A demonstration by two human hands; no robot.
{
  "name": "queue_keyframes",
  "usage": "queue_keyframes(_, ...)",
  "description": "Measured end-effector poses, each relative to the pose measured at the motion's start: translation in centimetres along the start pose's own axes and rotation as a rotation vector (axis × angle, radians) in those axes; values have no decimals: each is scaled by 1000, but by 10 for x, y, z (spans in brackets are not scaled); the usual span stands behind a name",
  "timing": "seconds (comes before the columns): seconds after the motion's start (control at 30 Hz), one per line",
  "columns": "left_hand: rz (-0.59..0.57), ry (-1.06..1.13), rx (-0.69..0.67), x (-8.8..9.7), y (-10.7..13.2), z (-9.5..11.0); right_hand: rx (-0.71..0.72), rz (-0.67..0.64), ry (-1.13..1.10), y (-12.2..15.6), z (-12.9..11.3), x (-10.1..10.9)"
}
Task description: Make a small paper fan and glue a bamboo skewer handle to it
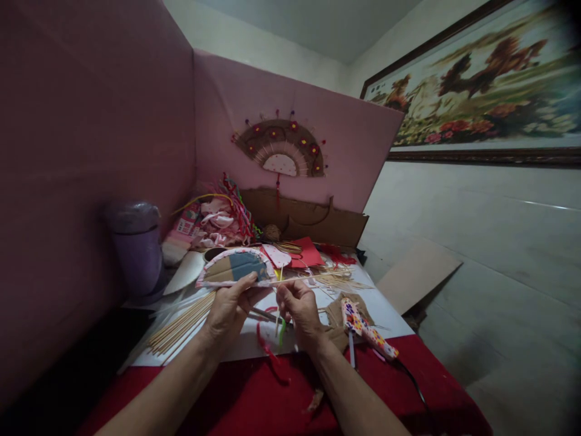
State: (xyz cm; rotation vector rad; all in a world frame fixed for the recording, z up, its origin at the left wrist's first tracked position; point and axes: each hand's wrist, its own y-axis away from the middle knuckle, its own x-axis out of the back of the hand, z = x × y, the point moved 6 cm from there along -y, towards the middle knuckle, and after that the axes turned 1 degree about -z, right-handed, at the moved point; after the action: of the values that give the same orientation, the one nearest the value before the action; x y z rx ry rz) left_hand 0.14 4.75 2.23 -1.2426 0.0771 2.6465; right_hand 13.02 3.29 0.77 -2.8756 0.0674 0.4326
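Note:
A half-round cardboard piece [236, 266] with a pale pink folded edge is gripped at its lower right by my left hand [236, 303]. The fingers and thumb are closed around it. My right hand [298, 306] pinches a thin wooden stick [295, 280], which lies along the straight edge of the cardboard and points off to the right. Beneath the hands are scissors [263, 315], partly covered, and red and green fuzzy stems [282, 333]. A bundle of wooden sticks [184, 327] lies left of my left hand.
A flower-patterned glue gun [367, 327] with a cable rests at right on brown scraps. Red paper [308, 251] and loose sticks lie behind. A purple bin [138, 251] stands at left. A decorated fan [279, 148] hangs on the pink board [354, 139].

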Motion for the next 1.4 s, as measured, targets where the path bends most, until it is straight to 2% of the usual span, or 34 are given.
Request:
queue_keyframes(0.13,38,69,-18,3,-2,8,-71,26,134,5,-15,5)
queue_keyframes(0.23,79,106,1,6,-2,9,-110,-42,341,11,-40,21)
queue_keyframes(0.33,92,125,40,6,-1,7,46,35,747,19,-71,65)
queue_keyframes(0.4,95,131,68,6,-1,6,89,100,1076,27,-80,101)
queue_keyframes(0.43,99,134,72,6,-1,5,76,81,1200,30,-79,116)
queue_keyframes(0.5,107,134,68,5,0,6,23,-39,1324,37,-71,139)
queue_keyframes(0.6,110,121,64,4,0,7,-1,-86,1363,45,-63,157)
queue_keyframes(0.73,141,101,67,4,0,7,-32,-84,1493,49,-58,158)
queue_keyframes(0.83,148,78,58,2,0,8,-67,-32,1564,50,-57,157)
queue_keyframes(1.0,156,65,66,-2,0,9,-183,59,1622,54,-53,169)
queue_keyframes(1.1,147,62,68,-2,0,8,-125,22,1569,54,-53,169)
queue_keyframes(1.2,140,52,61,-2,1,7,-66,49,1503,52,-60,170)
queue_keyframes(1.3,138,64,58,-2,1,7,-88,101,1403,47,-65,177)
queue_keyframes(1.4,127,74,62,-1,1,6,-125,128,1201,41,-67,186)
